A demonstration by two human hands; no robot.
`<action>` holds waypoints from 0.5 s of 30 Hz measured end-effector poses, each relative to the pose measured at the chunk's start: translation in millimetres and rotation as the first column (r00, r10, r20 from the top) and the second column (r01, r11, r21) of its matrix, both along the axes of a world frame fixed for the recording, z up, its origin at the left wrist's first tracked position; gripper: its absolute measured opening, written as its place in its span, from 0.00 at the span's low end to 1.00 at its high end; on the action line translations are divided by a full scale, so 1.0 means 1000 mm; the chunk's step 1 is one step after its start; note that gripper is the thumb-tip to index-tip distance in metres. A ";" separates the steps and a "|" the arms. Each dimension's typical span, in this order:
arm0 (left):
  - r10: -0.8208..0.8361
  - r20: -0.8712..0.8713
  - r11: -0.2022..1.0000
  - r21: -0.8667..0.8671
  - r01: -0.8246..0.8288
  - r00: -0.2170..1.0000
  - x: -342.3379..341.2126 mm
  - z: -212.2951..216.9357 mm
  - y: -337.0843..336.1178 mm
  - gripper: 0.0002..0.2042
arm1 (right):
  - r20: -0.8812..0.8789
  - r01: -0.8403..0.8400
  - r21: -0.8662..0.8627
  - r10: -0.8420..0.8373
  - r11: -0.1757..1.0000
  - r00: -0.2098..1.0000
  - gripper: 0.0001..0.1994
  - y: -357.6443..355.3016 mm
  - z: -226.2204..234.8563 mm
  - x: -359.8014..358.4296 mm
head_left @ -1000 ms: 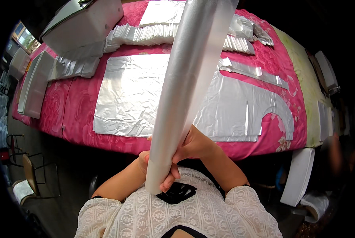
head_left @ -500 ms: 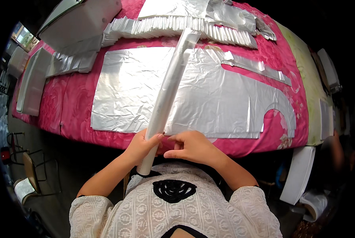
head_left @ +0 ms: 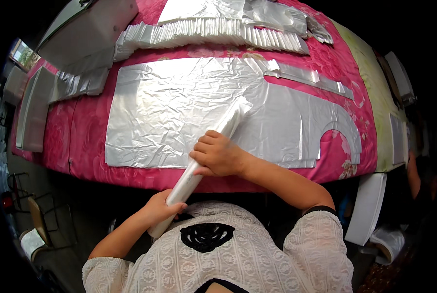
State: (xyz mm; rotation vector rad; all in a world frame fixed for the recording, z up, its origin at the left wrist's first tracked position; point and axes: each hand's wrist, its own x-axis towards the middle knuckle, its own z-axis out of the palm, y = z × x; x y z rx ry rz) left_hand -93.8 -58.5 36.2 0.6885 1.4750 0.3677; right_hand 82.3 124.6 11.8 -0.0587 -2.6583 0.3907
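Observation:
A long, narrow roll of whitish plastic film (head_left: 183, 184) slants from my waist up over the table edge, its far end above a flat layer of plastic sheets. My left hand (head_left: 161, 209) is closed around its lower part, near my body. Higher up, my right hand (head_left: 218, 155) wraps over the roll with curled fingers. Under its far end lie the silvery-white sheets (head_left: 150, 110), wrinkled on top and cut with curved notches at their right side, like aprons. The sheets rest on a pink flowered tablecloth (head_left: 89, 132).
Behind the sheets runs a long row of folded white plastic packets (head_left: 204, 31). More film (head_left: 274, 17) is heaped at the back. Whitish bins (head_left: 89, 34) and a box (head_left: 34, 112) stand at the left. A narrow plastic strip (head_left: 311, 78) lies right. A chair (head_left: 40, 224) is lower left.
My right hand has moved up and closed on the roll. My left hand has come down toward my body. The roll now tilts lower and further right.

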 end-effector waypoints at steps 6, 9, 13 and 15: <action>-0.013 0.026 1.000 0.009 0.012 1.000 -0.002 -0.001 -0.005 0.18 | -0.097 0.788 -0.037 -0.787 0.615 0.609 0.15 0.115 -0.006 0.085; -0.010 0.080 1.000 -0.009 0.011 0.997 -0.005 -0.002 -0.006 0.18 | 0.175 0.633 -0.621 -0.705 0.462 0.687 0.16 0.123 0.002 0.089; 0.009 0.248 0.995 -0.099 0.016 0.969 -0.014 -0.007 -0.007 0.21 | 0.333 0.472 -0.856 -0.471 0.213 0.817 0.16 0.104 0.015 0.067; 0.036 0.337 0.991 -0.133 0.009 0.941 -0.020 -0.013 -0.009 0.24 | 0.404 0.483 -0.864 -0.379 0.142 0.833 0.14 0.101 0.016 0.060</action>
